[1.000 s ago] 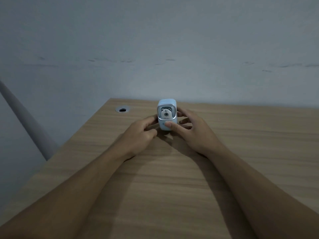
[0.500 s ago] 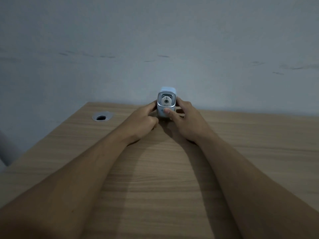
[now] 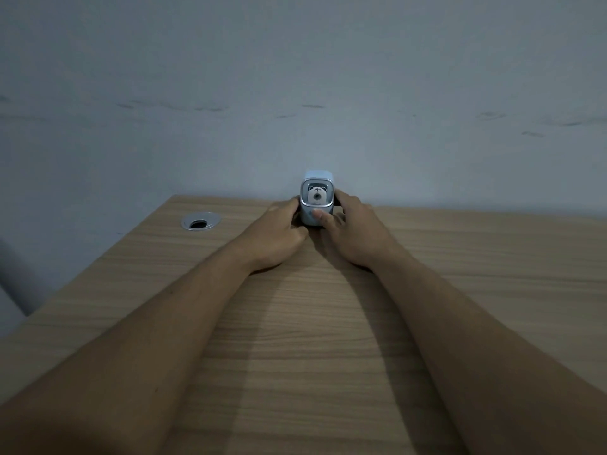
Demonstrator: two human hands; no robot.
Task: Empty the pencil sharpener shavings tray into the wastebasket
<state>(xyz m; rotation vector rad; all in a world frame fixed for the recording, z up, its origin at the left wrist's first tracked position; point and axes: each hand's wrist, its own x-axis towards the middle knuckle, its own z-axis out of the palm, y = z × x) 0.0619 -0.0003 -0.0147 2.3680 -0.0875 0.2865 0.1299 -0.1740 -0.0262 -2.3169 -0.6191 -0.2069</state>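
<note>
A small light-blue pencil sharpener (image 3: 317, 192) with a bear face around its pencil hole stands upright on the wooden desk (image 3: 295, 323), close to the far edge by the wall. My left hand (image 3: 276, 238) grips its left side. My right hand (image 3: 353, 234) grips its right side, with the thumb pressed on the lower front where the shavings tray sits. The tray looks closed in the body. No wastebasket is in view.
A round metal cable grommet (image 3: 200, 221) is set in the desk at the back left. A grey-blue wall (image 3: 295, 93) rises right behind the desk. The desk's left edge runs diagonally toward the near left.
The view has tilted and shifted, so the sharpener sits nearer the wall in the frame. Both hands stay on the sharpener; my right fingers have closed further round its side.
</note>
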